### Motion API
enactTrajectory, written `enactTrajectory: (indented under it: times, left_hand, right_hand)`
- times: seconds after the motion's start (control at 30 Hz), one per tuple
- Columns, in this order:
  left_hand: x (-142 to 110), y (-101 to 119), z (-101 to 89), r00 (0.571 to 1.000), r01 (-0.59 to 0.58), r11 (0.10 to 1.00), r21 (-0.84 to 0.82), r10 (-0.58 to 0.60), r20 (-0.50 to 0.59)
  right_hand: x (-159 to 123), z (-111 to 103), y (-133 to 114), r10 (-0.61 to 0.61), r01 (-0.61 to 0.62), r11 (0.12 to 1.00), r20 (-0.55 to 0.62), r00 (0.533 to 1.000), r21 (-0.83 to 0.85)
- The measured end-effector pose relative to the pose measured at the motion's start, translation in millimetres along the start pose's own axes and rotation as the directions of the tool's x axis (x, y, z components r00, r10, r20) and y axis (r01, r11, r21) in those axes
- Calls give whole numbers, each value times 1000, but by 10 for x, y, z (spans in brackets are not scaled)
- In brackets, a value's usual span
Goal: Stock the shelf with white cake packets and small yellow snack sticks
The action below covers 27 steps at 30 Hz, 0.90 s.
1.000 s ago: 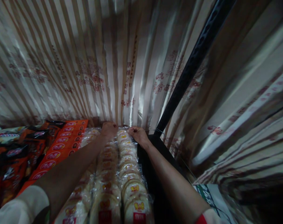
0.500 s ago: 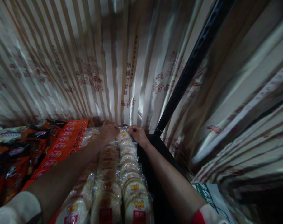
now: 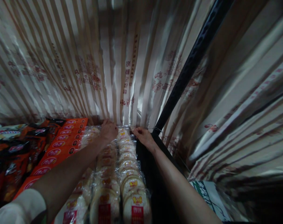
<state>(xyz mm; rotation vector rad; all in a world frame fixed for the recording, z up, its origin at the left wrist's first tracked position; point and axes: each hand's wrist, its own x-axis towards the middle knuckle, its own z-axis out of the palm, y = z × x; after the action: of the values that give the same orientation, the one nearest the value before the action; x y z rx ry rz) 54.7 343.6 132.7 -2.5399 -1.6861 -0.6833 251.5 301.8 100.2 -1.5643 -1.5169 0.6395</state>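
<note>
Left hand (image 3: 109,130) at the far end of the packaged flatbreads (image 3: 133,183), fingers unreadable; right hand (image 3: 142,135) just beside, fingers pinched together!

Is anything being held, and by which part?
Can't tell: the left hand hides its fingertips, and the right hand, near the bread packets, is too dim.

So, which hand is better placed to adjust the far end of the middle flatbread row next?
Probably left: the left hand is at the far end of the middle flatbread row, while the right hand is across the rightmost flatbread row.
</note>
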Motion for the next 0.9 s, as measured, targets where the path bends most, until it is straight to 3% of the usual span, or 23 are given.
enactTrajectory:
  times: [0.13,0.23,0.53,0.77,0.9]
  left_hand:
    - [-5,-1,15,1000,17,1000,-5,-17,-11]
    - [-7,3,26,1000,18,1000,-5,-18,-16]
    - [2,-28,34,1000,3,1000,11,-3,-9]
    - [8,-19,-3,1000,-22,1000,23,22,13]
    - [-9,-2,-27,999,-22,999,41,24,-38]
  right_hand:
    - [-88,-58,-23,13,-34,992,165,986,120]
    - [-101,-44,-34,29,-83,968,222,975,236]
    - [-41,95,-121,60,-100,913,112,992,395]
    - [-2,136,-142,61,-83,934,74,995,348]
    - [-8,159,-92,65,-82,940,62,996,333]
